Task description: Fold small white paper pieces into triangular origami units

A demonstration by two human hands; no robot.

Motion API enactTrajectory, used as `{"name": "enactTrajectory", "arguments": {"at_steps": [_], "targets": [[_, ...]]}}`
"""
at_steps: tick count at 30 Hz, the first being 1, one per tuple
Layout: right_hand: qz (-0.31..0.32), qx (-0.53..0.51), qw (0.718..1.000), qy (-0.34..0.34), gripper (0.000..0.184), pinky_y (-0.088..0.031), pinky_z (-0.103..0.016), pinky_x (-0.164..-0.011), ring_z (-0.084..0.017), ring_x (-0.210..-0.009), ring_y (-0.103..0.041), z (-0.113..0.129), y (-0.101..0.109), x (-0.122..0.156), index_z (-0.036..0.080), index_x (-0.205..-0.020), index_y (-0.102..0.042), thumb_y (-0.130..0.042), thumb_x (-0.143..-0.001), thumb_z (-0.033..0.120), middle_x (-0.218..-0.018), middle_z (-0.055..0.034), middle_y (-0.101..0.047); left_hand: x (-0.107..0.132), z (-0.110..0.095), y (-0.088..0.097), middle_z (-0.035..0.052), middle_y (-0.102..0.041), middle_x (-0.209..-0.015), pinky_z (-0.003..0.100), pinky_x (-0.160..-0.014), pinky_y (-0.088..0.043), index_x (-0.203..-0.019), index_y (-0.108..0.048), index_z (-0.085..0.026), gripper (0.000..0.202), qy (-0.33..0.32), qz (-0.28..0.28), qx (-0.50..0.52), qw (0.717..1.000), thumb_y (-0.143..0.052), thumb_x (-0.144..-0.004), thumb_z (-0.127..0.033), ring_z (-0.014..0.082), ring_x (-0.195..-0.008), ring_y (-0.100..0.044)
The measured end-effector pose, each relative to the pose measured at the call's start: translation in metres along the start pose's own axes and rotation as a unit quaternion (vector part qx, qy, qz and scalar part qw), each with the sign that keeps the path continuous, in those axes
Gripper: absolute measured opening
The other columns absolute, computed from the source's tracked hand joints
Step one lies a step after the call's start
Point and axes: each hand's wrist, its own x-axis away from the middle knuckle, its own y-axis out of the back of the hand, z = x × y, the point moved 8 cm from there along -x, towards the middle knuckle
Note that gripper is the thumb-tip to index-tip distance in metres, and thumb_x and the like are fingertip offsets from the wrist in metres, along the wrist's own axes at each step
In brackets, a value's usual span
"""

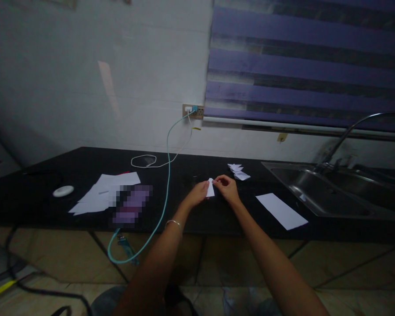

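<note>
White paper lies between two hands over the black bench, the left hand's grip closed on one edge, the right hand's pinched at its top corner, where uneven pulling could tear it.

This looks like a kitchen: at the right of the frame a steel double sink with a curved faucet is set into a long black counter. Light-brown panelled fronts run beneath it along the lower part, while a pale wall fills the upper left and a purple striped blind the upper right.
</note>
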Motion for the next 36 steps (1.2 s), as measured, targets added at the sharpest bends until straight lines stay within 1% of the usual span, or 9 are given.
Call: {"name": "enactTrajectory", "arguments": {"at_steps": [9,12,15,18,20,23,28,32,36], "targets": [[0.032,-0.009,0.999,-0.035,0.026,-0.045,-0.032,-0.067,-0.019,-0.067,-0.060,-0.009,-0.007,0.001,0.015,-0.078,-0.075,-0.073,-0.067,0.039,-0.076,-0.0072,-0.071,-0.001,-0.003,0.002,0.0073,-0.064,-0.085,0.028,-0.068,-0.041,-0.098,-0.063,-0.010,0.044,-0.039,-0.016,-0.098,0.994,-0.034,-0.097,-0.043,0.0171,-0.073,-0.055],[0.064,-0.021,0.996,-0.054,0.027,-0.044,-0.030,-0.063,-0.019,-0.066,-0.060,-0.013,-0.011,0.002,0.016,-0.076,-0.075,-0.073,-0.067,0.041,-0.074,-0.0060,-0.071,0.000,-0.006,0.001,0.0083,-0.065,-0.089,0.028,-0.071,-0.041,-0.100,-0.064,-0.011,0.042,-0.059,-0.015,-0.106,0.993,-0.036,-0.096,-0.042,0.0181,-0.078,-0.056],[0.065,-0.034,0.996,-0.058,0.026,-0.040,-0.027,-0.057,-0.016,-0.061,-0.056,-0.015,-0.010,0.001,0.016,-0.072,-0.074,-0.074,-0.066,0.042,-0.067,-0.0033,-0.068,0.000,-0.006,0.000,0.0079,-0.066,-0.091,0.028,-0.071,-0.041,-0.104,-0.064,-0.011,0.044,-0.045,-0.005,-0.054,0.998,-0.039,-0.095,-0.046,0.0179,-0.078,-0.056],[0.061,-0.052,0.995,-0.055,0.027,-0.038,-0.025,-0.055,-0.014,-0.058,-0.053,-0.017,-0.008,-0.001,0.017,-0.070,-0.073,-0.074,-0.067,0.043,-0.065,-0.0014,-0.066,0.000,-0.001,0.000,0.0057,-0.064,-0.079,0.027,-0.065,-0.039,-0.098,-0.065,-0.009,0.051,0.021,0.012,0.023,0.999,-0.041,-0.092,-0.054,0.0160,-0.069,-0.052],[0.061,-0.068,0.994,-0.063,0.028,-0.038,-0.025,-0.054,-0.013,-0.057,-0.053,-0.020,-0.008,-0.002,0.017,-0.072,-0.074,-0.073,-0.068,0.045,-0.066,-0.0011,-0.066,0.000,0.000,0.000,0.0042,-0.063,-0.075,0.026,-0.064,-0.037,-0.092,-0.066,-0.009,0.050,0.039,0.017,0.074,0.996,-0.047,-0.088,-0.055,0.0151,-0.067,-0.051],[0.055,-0.094,0.990,-0.093,0.032,-0.039,-0.026,-0.054,-0.013,-0.057,-0.054,-0.028,-0.010,-0.001,0.018,-0.078,-0.076,-0.075,-0.066,0.047,-0.070,-0.0021,-0.068,-0.001,-0.004,0.003,0.0020,-0.061,-0.071,0.025,-0.062,-0.036,-0.087,-0.065,-0.011,0.042,0.022,0.016,0.129,0.991,-0.056,-0.084,-0.051,0.0136,-0.065,-0.049],[0.021,-0.098,0.987,-0.123,0.037,-0.042,-0.028,-0.056,-0.015,-0.059,-0.056,-0.033,-0.009,0.001,0.016,-0.084,-0.077,-0.078,-0.062,0.046,-0.073,-0.0055,-0.071,0.003,-0.009,0.002,-0.0013,-0.052,-0.061,0.022,-0.054,-0.030,-0.071,-0.061,-0.012,0.032,0.003,0.032,0.150,0.988,-0.059,-0.078,-0.043,0.0096,-0.055,-0.040],[0.029,-0.087,0.989,-0.116,0.036,-0.042,-0.028,-0.056,-0.015,-0.059,-0.056,-0.026,-0.009,0.001,0.016,-0.081,-0.077,-0.079,-0.061,0.045,-0.073,-0.0064,-0.072,0.007,-0.022,-0.005,0.0003,-0.058,-0.065,0.024,-0.058,-0.037,-0.076,-0.064,-0.011,0.024,-0.010,0.079,0.172,0.982,-0.065,-0.067,-0.034,0.0109,-0.057,-0.047],[0.035,-0.078,0.990,-0.113,0.036,-0.039,-0.027,-0.051,-0.015,-0.055,-0.054,-0.025,-0.009,0.001,0.015,-0.078,-0.075,-0.078,-0.061,0.047,-0.066,-0.0049,-0.069,0.009,-0.026,-0.006,0.0017,-0.061,-0.062,0.025,-0.058,-0.040,-0.076,-0.066,-0.010,0.025,-0.007,0.092,0.182,0.979,-0.062,-0.068,-0.033,0.0123,-0.054,-0.052]]}}
